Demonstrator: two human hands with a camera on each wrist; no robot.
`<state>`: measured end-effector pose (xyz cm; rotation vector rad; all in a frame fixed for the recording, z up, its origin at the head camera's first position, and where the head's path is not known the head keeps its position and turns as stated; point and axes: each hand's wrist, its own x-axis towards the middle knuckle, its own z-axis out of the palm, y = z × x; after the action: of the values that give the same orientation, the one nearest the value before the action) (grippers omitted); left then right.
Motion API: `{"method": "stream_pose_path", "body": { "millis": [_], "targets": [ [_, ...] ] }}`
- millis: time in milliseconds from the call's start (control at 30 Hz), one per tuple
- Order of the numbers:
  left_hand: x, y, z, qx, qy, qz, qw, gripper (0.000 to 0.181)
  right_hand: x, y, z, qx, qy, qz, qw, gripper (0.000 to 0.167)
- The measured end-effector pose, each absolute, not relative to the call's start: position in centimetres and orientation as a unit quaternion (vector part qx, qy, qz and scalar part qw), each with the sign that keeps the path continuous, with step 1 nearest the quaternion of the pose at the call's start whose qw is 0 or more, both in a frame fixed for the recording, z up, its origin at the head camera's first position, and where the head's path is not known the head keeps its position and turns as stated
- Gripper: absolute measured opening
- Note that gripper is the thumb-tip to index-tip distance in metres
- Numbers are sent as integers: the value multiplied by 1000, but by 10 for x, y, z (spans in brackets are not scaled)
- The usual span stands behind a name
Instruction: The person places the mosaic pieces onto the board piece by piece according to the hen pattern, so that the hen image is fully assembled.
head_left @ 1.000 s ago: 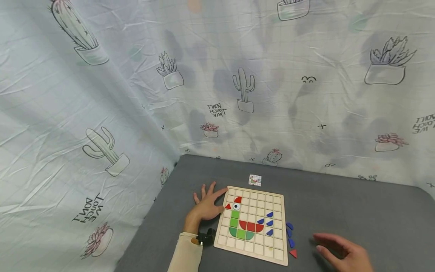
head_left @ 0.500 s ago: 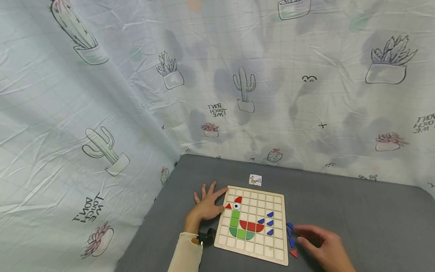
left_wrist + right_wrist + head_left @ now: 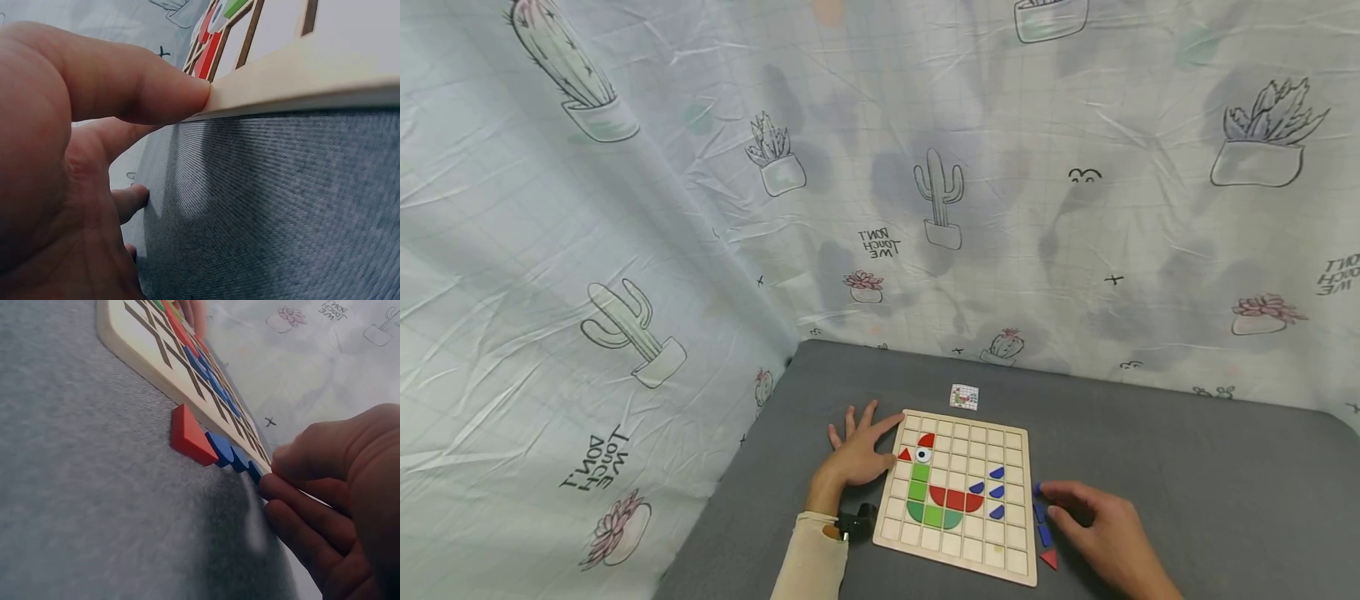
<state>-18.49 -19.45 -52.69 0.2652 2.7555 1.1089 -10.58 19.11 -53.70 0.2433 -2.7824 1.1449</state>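
Observation:
A square wooden grid board (image 3: 929, 538) lies on the grey table, carrying red, green and blue tiles and a white eye tile (image 3: 922, 455) that form a bird-like figure. My left hand (image 3: 859, 454) is spread at its left side, thumb and index fingertips against the edge; the left wrist view shows the thumb (image 3: 169, 94) touching the rim. Right of the board, loose blue curved tiles (image 3: 1044, 535) and a red triangle tile (image 3: 1048, 559) form a row. My right hand (image 3: 1101, 525) reaches the far end, index fingertip touching the farthest blue tile (image 3: 1038, 489), partly hidden; thumb and index stand apart.
A small picture card (image 3: 964, 397) showing a similar coloured figure lies beyond the board's far edge. A pale curtain (image 3: 1022, 208) printed with cacti hangs behind and to the left of the grey table (image 3: 1187, 467). A black strap device (image 3: 856, 522) sits on my left wrist.
My right hand has come leftward from the table's right side to the row of loose tiles. The farthest blue tile has shifted slightly away from me. My left hand has stayed put.

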Motion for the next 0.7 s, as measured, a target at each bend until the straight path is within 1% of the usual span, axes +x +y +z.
{"method": "stream_pose_path", "body": {
  "millis": [167,700],
  "targets": [
    [-185,-196,-525,91,922,368,84,72,-115,188,-537,96,-922,364,94,28],
    [-184,-197,-524,90,921,369,84,72,-139,178,-540,102,-926,350,100,30]
  ]
}}
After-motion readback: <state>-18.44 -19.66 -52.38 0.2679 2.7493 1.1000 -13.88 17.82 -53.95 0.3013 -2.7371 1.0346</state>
